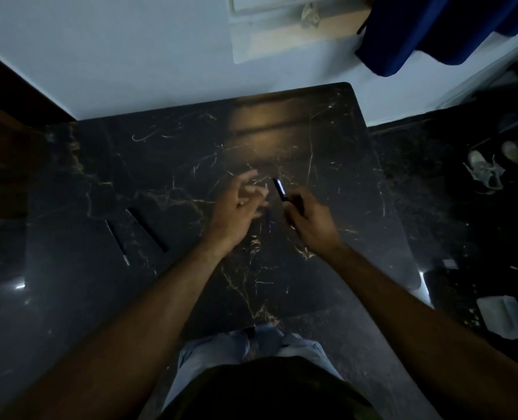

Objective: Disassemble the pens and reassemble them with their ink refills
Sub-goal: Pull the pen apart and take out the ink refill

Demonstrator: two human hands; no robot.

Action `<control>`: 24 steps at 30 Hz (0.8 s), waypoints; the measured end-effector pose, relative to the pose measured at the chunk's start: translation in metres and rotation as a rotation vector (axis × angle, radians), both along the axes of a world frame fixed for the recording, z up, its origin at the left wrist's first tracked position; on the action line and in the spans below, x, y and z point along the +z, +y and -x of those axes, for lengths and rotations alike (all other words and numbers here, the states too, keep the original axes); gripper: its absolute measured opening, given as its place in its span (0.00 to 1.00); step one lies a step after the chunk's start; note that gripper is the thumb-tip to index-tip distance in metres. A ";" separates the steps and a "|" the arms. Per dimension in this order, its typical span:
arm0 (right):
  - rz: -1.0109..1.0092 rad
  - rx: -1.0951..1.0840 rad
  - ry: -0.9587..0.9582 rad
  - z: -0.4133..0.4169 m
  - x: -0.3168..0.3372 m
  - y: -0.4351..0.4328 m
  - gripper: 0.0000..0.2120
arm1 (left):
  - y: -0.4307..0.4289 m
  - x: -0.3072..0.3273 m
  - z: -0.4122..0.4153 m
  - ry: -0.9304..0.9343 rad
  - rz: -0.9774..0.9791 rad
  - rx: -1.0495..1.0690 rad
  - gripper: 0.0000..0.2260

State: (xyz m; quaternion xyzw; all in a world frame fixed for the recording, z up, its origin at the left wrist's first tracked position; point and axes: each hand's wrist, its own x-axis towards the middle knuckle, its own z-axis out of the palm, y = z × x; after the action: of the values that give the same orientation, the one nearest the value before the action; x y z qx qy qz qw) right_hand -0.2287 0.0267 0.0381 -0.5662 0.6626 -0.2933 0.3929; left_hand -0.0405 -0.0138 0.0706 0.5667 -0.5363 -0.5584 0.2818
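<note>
My right hand (307, 218) grips a dark blue pen barrel (279, 188) that points up and away from me over the black marble table (166, 153). Just left of it my left hand (239, 207) hovers with fingers spread; a thin pale refill tip (265, 187) shows at its fingertips, but the dim light hides whether the fingers pinch it. A thin dark piece (268, 221) lies between the two hands. On the left of the table lie two more pens: one with a silver tip (117, 242) and a dark one (147, 229) beside it.
The table's right edge (403, 225) drops to a dark floor with a pair of shoes (490, 168) and a pale rag (504, 316). A white wall and a blue curtain (439, 28) stand behind the table. The room is dim.
</note>
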 end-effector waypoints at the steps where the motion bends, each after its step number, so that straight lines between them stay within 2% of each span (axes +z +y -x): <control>1: 0.035 0.040 -0.053 0.003 0.014 0.009 0.03 | 0.000 0.008 0.000 0.095 -0.048 -0.033 0.18; 3: 0.077 0.121 -0.106 0.008 0.038 0.025 0.04 | 0.007 0.022 -0.001 0.184 -0.048 -0.104 0.15; 6: 0.110 0.198 -0.081 0.012 0.064 0.044 0.08 | 0.028 0.032 -0.008 0.217 -0.036 -0.086 0.08; 11: 0.173 0.249 0.093 0.009 0.070 0.060 0.09 | 0.052 0.034 -0.011 0.309 -0.073 -0.018 0.07; 14: 0.217 0.256 0.223 0.008 0.062 0.063 0.07 | 0.056 0.029 -0.013 0.315 -0.085 0.009 0.05; 16: 0.226 0.260 0.313 0.011 0.050 0.059 0.11 | 0.051 0.020 -0.011 0.267 -0.074 -0.027 0.04; 18: 0.124 0.270 0.349 0.019 0.031 0.049 0.15 | 0.042 0.007 -0.004 0.180 -0.076 -0.052 0.04; 21: -0.125 0.224 0.399 0.027 -0.003 0.031 0.21 | 0.028 -0.015 0.004 0.141 -0.208 0.054 0.08; 24: -0.219 0.115 0.424 0.028 -0.034 0.019 0.18 | 0.019 -0.033 0.000 0.143 -0.301 0.143 0.09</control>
State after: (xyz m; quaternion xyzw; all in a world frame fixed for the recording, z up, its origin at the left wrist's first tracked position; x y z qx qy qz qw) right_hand -0.2564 0.0455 0.0038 -0.6059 0.7247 -0.0716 0.3202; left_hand -0.0407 0.0048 0.0373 0.5979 -0.3836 -0.6500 0.2700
